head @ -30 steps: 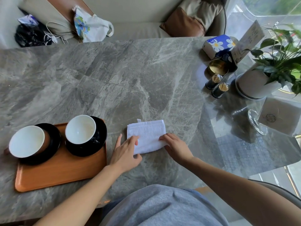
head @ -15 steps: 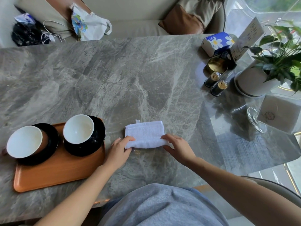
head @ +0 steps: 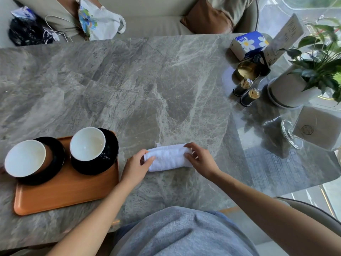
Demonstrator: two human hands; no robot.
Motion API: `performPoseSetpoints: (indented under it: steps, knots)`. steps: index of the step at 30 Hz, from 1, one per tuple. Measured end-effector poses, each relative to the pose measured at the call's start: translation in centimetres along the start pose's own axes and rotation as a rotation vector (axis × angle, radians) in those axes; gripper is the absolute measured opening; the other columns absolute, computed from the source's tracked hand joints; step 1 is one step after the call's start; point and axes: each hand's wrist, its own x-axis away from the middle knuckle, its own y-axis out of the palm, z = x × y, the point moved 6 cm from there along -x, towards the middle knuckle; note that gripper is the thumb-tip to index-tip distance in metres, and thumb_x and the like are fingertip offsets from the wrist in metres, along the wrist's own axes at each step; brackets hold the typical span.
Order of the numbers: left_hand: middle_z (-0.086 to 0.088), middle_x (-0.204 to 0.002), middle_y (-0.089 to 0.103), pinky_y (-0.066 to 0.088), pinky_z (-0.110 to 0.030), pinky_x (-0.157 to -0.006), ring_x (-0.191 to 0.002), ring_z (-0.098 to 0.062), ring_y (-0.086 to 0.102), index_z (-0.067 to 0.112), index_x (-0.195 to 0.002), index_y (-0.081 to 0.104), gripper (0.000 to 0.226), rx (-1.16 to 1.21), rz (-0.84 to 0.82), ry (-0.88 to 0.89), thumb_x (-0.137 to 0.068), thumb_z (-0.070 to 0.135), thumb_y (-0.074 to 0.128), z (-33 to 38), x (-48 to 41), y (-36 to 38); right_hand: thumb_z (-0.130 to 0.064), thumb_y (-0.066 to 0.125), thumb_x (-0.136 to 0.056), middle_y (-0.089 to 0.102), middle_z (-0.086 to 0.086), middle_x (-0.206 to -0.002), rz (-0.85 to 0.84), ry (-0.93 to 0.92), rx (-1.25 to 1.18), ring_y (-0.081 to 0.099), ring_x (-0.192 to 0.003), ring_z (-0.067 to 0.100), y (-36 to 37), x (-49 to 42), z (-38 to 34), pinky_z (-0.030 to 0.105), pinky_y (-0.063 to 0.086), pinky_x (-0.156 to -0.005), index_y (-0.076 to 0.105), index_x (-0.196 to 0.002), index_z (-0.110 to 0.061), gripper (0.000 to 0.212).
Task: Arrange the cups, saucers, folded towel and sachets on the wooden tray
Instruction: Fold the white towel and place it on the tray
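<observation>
While both hands bear on it, the white towel (head: 168, 157) lies folded into a narrow band on the grey marble desk (head: 129, 85), just right of the wooden tray (head: 64, 193) and apart from it. At the towel's left end, the left hand (head: 135, 166) has its fingers (head: 149, 159) curled round the fold, thumb on the near side, pinching the cloth. At the right end, the right hand (head: 200, 159) has its fingers (head: 188, 145) bent over the top edge with the thumb pressed on the near face, likewise pinching the towel. A small label tab shows at the towel's far left corner. On the tray, at the near left of the desk, stand two black saucers, each carrying a white-lined cup: the left cup (head: 25, 157) sits on the left saucer (head: 55, 163), and the right cup (head: 87, 144) sits on the right saucer (head: 110, 154), whose rim overhangs the tray's far right corner. The near half of the tray is bare wood. No sachets can be identified. At the far right of the desk stand a blue tissue pack (head: 249, 42), a brass bowl (head: 247, 70), two toothpick holders (head: 246, 92) and a potted plant (head: 295, 87)
</observation>
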Motion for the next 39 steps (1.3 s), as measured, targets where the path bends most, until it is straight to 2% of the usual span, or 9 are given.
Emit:
performPoseSetpoints:
  steps: [4,7,11,15,21,24,27,32,39]
  knots:
    - [0.000,-0.058,0.051,0.040,-0.036,-0.061,-0.062,-0.023,0.048,0.018,-0.074,0.055,0.013,-0.022,0.040,-0.068,-0.084,0.023,0.061,-0.5,-0.6,0.3,-0.026,0.053,-0.090,0.055,-0.020,-0.067,0.001,0.009,0.007,0.056,-0.064,-0.003,-0.1,-0.7,-0.5,0.018,0.038,-0.057,0.054,-0.104,-0.039,0.019]
    - [0.004,-0.059,0.051,0.037,-0.033,-0.059,-0.064,-0.022,0.050,0.022,-0.076,0.054,0.012,-0.048,0.037,-0.094,-0.084,0.024,0.062,-0.8,-0.9,0.5,-0.020,0.049,-0.091,0.056,-0.023,-0.085,-0.020,-0.012,0.024,0.052,-0.068,-0.007,0.1,-1.2,-0.9,0.018,0.037,-0.061,0.055,-0.105,-0.039,0.024]
    - [0.004,-0.063,0.055,0.033,-0.031,-0.055,-0.066,-0.021,0.051,0.019,-0.082,0.055,0.009,-0.085,0.039,-0.083,-0.084,0.026,0.061,-0.8,-1.4,0.4,-0.014,0.043,-0.094,0.056,-0.010,-0.116,-0.047,-0.045,0.065,0.052,-0.085,0.001,0.6,-1.5,-1.2,0.021,0.041,-0.070,0.058,-0.112,-0.034,0.031]
    - [0.004,-0.075,0.058,0.032,-0.029,-0.060,-0.070,-0.018,0.052,0.017,-0.091,0.055,0.010,-0.091,0.063,-0.047,-0.084,0.022,0.061,-0.6,-1.6,0.3,-0.014,0.040,-0.096,0.055,-0.008,-0.119,-0.024,-0.051,0.072,0.056,-0.098,0.010,0.5,-1.8,-1.4,0.027,0.046,-0.078,0.059,-0.115,-0.030,0.031]
    - [-0.002,-0.092,0.056,0.036,-0.030,-0.069,-0.079,-0.019,0.051,0.013,-0.089,0.056,0.008,-0.086,0.129,0.006,-0.083,0.014,0.061,-0.2,-2.3,-0.1,-0.011,0.042,-0.095,0.056,0.000,-0.117,0.012,-0.032,0.060,0.057,-0.101,0.016,0.5,-2.8,-1.2,0.034,0.049,-0.086,0.062,-0.114,-0.019,0.029]
    - [0.003,-0.085,0.057,0.035,-0.029,-0.066,-0.076,-0.018,0.052,0.015,-0.090,0.053,0.008,-0.078,0.109,0.016,-0.085,0.017,0.059,-0.1,-2.6,0.0,-0.018,0.046,-0.094,0.056,-0.006,-0.114,0.056,-0.010,0.031,0.058,-0.089,0.012,0.2,-2.9,-1.0,0.034,0.051,-0.079,0.060,-0.111,-0.024,0.023]
    - [0.006,-0.085,0.058,0.037,-0.030,-0.066,-0.076,-0.018,0.053,0.019,-0.091,0.051,0.008,-0.087,0.101,-0.002,-0.086,0.022,0.057,-0.5,-2.9,0.0,-0.023,0.050,-0.093,0.053,-0.017,-0.108,0.093,-0.027,-0.027,0.057,-0.077,0.006,-0.4,-2.9,-1.3,0.025,0.049,-0.070,0.058,-0.109,-0.030,0.020]
    - [0.004,-0.087,0.058,0.037,-0.030,-0.069,-0.079,-0.017,0.053,0.017,-0.093,0.051,0.011,-0.064,0.099,0.002,-0.085,0.018,0.058,-0.7,-3.1,0.4,-0.010,0.054,-0.090,0.051,-0.016,-0.103,0.139,0.001,-0.102,0.056,-0.083,-0.005,-0.9,-3.6,-0.9,0.010,0.041,-0.069,0.059,-0.097,-0.030,0.022]
    - [-0.004,-0.093,0.059,0.041,-0.031,-0.074,-0.085,-0.022,0.055,0.010,-0.093,0.057,0.012,-0.101,0.096,0.113,-0.082,0.006,0.058,0.1,-3.5,0.7,-0.001,0.045,-0.081,0.043,-0.016,-0.098,0.156,-0.079,0.116,0.049,-0.074,0.008,0.2,-3.5,-0.9,0.026,0.043,-0.059,0.050,-0.087,-0.025,0.025]
